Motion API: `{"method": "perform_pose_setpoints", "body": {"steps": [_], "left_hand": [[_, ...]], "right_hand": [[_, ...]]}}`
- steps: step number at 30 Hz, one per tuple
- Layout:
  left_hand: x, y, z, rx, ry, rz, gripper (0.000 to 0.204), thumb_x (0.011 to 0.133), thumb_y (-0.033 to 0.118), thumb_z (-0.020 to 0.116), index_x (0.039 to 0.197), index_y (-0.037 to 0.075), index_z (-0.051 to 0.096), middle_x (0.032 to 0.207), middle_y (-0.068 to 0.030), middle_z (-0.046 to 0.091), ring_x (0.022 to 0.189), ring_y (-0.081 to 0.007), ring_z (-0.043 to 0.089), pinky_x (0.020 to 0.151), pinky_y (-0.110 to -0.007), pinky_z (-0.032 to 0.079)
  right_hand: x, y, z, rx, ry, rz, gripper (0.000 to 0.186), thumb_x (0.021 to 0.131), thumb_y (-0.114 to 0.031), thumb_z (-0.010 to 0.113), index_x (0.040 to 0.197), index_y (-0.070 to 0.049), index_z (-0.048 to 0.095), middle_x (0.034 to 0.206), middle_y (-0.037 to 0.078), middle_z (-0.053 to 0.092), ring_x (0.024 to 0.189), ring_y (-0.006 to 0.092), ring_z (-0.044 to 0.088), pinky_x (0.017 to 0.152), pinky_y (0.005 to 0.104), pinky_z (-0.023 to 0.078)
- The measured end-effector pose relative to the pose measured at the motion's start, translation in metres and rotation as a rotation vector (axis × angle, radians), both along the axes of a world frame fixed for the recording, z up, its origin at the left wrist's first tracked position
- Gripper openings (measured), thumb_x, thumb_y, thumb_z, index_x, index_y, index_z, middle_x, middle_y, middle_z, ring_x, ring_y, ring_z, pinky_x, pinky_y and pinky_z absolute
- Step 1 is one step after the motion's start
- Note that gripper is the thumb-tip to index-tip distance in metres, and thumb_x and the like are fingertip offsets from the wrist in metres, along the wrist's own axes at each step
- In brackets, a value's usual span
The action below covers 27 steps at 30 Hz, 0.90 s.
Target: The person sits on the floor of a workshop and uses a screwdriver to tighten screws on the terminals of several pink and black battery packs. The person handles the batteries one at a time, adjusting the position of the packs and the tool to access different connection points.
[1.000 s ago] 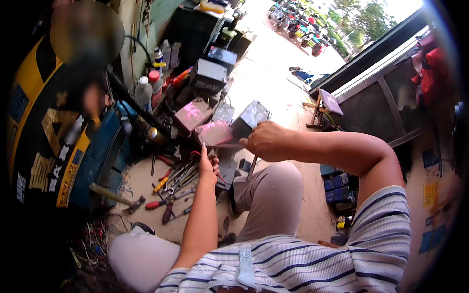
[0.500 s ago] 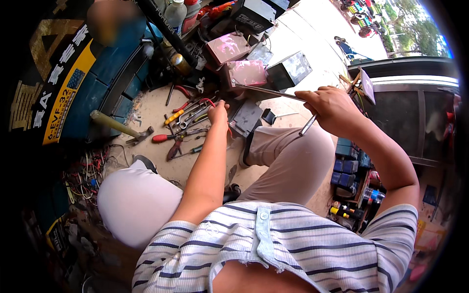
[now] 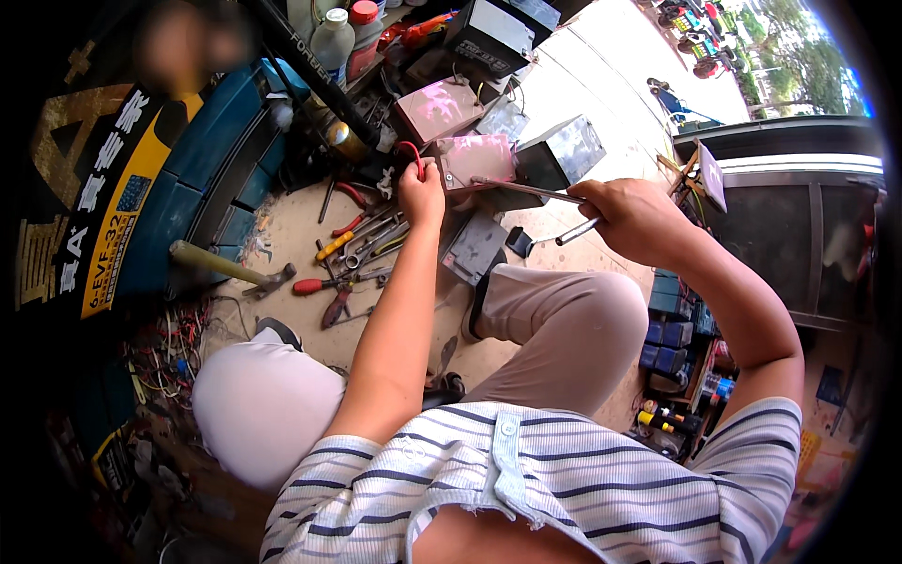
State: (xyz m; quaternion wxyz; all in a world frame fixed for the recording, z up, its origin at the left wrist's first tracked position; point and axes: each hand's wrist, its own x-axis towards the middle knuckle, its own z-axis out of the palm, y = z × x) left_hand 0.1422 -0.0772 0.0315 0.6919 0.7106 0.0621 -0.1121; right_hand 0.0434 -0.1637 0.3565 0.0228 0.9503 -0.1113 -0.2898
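Note:
My left hand (image 3: 422,195) is closed on a red wire (image 3: 412,148), which loops up above the fingers, at the left side of a pink-topped battery (image 3: 479,155). My right hand (image 3: 637,221) grips a metal rod tool (image 3: 531,189). Its long thin shaft points left, with the tip at the front of that battery; whether they touch I cannot tell. A shorter tubular end (image 3: 575,232) sticks out below the same fist. Behind stands a second pink battery (image 3: 439,108), and to the right a dark grey battery (image 3: 564,150). Another grey battery (image 3: 475,246) lies nearer my foot.
Pliers (image 3: 349,207), spanners and screwdrivers (image 3: 308,286) lie on the floor to the left, by a hammer (image 3: 268,280). Large teal batteries (image 3: 202,188) line the left side. Loose wires (image 3: 174,343) heap below them. My bent knee (image 3: 611,310) rises under my right hand.
My left hand has moved forward with the red wire, from above the tools to beside the pink battery. The rod's tip has shifted right, away from that battery's left corner.

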Motion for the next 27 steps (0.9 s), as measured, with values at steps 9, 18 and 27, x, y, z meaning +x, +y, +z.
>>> {"method": "perform_pose_setpoints", "body": {"steps": [9,18,27], "left_hand": [[0.018,-0.016,0.021,0.312,-0.337,-0.167,0.023,0.076,0.015,0.064,0.097,0.007,0.063,0.089,-0.0123,0.057,0.084,-0.0314,0.057,0.074,-0.039,0.046],[0.017,-0.017,0.03,0.382,-0.344,-0.173,0.017,0.077,0.014,0.063,0.093,0.007,0.063,0.092,-0.0107,0.056,0.084,-0.0329,0.057,0.071,-0.041,0.046],[0.04,-0.01,0.045,0.67,-0.372,-0.358,0.017,0.08,0.02,0.06,0.082,0.004,0.062,0.088,-0.0142,0.061,0.081,-0.0358,0.059,0.069,-0.045,0.047]], "right_hand": [[0.014,-0.003,-0.007,0.093,0.059,-0.093,0.024,0.074,-0.005,0.05,0.096,-0.002,0.057,0.074,0.02,0.06,0.076,0.0369,0.059,0.069,0.0433,0.045],[0.02,-0.007,-0.008,0.14,0.063,-0.225,0.026,0.076,-0.008,0.055,0.101,-0.004,0.058,0.08,0.02,0.062,0.079,0.0358,0.06,0.071,0.0417,0.047],[0.026,-0.005,-0.009,0.198,0.058,-0.277,0.026,0.077,-0.012,0.055,0.102,-0.004,0.059,0.082,0.02,0.063,0.081,0.0352,0.06,0.074,0.0403,0.047]]}}
